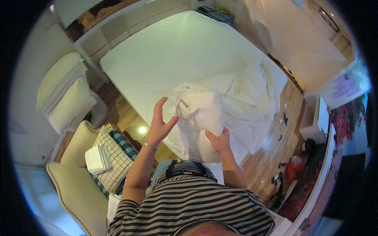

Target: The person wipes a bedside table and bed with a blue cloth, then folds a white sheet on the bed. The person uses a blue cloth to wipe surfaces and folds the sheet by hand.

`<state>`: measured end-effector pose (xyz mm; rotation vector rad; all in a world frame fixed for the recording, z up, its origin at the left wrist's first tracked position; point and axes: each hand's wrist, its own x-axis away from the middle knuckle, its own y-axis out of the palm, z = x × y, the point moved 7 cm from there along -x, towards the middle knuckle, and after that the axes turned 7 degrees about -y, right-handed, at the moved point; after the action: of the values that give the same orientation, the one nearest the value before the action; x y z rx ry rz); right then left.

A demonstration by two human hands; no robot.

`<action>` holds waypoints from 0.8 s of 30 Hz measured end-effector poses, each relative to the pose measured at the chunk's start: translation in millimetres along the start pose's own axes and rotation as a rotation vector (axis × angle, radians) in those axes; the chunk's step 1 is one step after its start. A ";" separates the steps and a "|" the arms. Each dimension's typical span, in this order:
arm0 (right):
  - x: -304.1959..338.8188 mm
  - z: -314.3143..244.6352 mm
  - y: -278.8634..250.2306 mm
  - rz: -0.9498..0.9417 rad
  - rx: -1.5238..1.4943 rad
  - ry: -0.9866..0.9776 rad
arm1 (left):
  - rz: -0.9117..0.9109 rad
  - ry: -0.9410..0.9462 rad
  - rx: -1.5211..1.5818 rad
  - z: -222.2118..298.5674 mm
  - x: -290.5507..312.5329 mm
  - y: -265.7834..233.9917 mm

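A folded white cloth (pixel 200 108) with loose, layered edges is in front of me, above the near side of the bed. My right hand (pixel 219 141) grips its lower right edge, thumb on top and the other fingers hidden underneath. My left hand (pixel 159 126) is raised beside its left side, thumb and fingers spread, with nothing in it. Beyond the cloth, a rumpled white sheet (pixel 252 92) covers the right and near part of the bed and hangs over its edge. The far part of the mattress (pixel 161 51) has a smooth white cover.
White pillows (pixel 65 90) are stacked at the left wall. A cream armchair (pixel 73 173) bears checked cushions (pixel 114 151) and a folded white cloth stack (pixel 98 159). Dark and red items (pixel 293 169) lie on the wooden floor at right, near a white drawer unit (pixel 315 122).
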<state>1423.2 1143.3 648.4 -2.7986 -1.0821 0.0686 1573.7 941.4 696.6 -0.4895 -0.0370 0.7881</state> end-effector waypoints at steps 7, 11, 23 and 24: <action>36.9 -26.1 -25.1 0.031 0.131 -0.137 | -0.398 0.189 0.034 56.1 -46.5 71.8; 39.3 -31.5 -15.8 -0.010 0.278 -0.234 | -0.711 0.105 0.203 65.5 -40.8 105.6; -37.7 -27.9 118.3 -0.055 0.041 -0.143 | -0.455 0.014 0.074 11.0 -78.8 -23.4; -52.3 -37.3 137.8 -0.023 -0.003 -0.177 | -0.425 0.049 0.015 12.2 -93.5 -39.8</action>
<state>1479.7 1003.1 664.7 -2.8256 -1.1509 0.3189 1531.4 858.2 738.6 -0.4659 -0.0872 0.3597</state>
